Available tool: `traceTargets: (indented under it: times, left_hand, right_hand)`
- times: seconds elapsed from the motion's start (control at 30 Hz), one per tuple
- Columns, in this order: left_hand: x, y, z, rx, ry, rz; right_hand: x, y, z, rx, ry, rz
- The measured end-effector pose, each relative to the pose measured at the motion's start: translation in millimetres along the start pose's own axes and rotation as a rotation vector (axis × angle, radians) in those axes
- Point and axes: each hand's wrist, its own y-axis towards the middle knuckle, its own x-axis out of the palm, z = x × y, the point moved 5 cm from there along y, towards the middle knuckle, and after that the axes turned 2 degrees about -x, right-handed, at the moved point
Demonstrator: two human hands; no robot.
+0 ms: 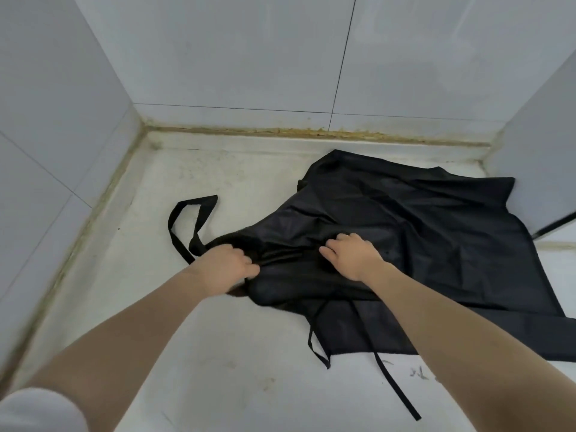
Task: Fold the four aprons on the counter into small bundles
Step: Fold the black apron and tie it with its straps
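A pale, scuffed counter (pixel 218 353) set into a corner of grey wall tiles (pixel 233 57), its back seam stained yellow-brown, carries a heap of black cloth toward its right side. The left hand (pixel 229 261) has its fingers curled into the bunched upper part of the black apron (pixel 420 232), gripping the fabric near where the neck loop (pixel 190 219) trails off toward the left wall — a hold that seems meant to gather the narrow bib end. The right hand (pixel 352 255) lies on the cloth just beside it, fingers bent down into a fold and apparently pinching it, likely steadying the material so it can be drawn straight. Outward from the two grips, the apron spreads crumpled toward the counter's back right corner, its far hem close to the right wall. Two waist ties (pixel 396 388) run from under the cloth toward the front edge, lying loose on the bare surface. Only black fabric shows in the heap — whether it is one apron or several layered cannot be told. No finished bundle is visible, so the folding appears to be at an early stage.
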Motion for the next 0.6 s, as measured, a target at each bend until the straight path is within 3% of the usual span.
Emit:
traceTargets:
  times: [0.1,0.13,0.23,0.3,0.43,0.5,0.6]
  left_hand:
    - [2.0,1.7,-2.2,-0.206,-0.490,-0.303]
    - [-5.9,9.3,-2.3,-0.245,-0.617,-0.283]
    - [-44.5,43.4,-17.6,-0.408,-0.626,0.179]
    - [-59.3,61.8,-27.6,-0.554,-0.661,0.387]
    - [-43.2,95.2,-30.2,-0.671,-0.912,0.158]
    - [-38.5,99.3,-16.7,-0.684,-1.200,0.062]
    - [-49.6,114.8,16.6,-0.453,-1.318,-0.167]
  right_hand:
    - [0.1,-1.3,2.1,0.023,0.003,-0.093]
    - [-0.7,-0.6,1.1,0.041,0.000,-0.126]
    - [-5.4,2.6,-5.6,0.066,0.009,-0.183]
    - [-15.7,7.0,-6.6,0.076,0.059,-0.099]
    - [-38.4,16.3,-12.9,0.011,0.207,0.156]
    - [-40.9,22.3,-22.8,-0.102,0.272,0.111]
    - [-39.4,34.3,-15.3,-0.162,0.274,0.076]
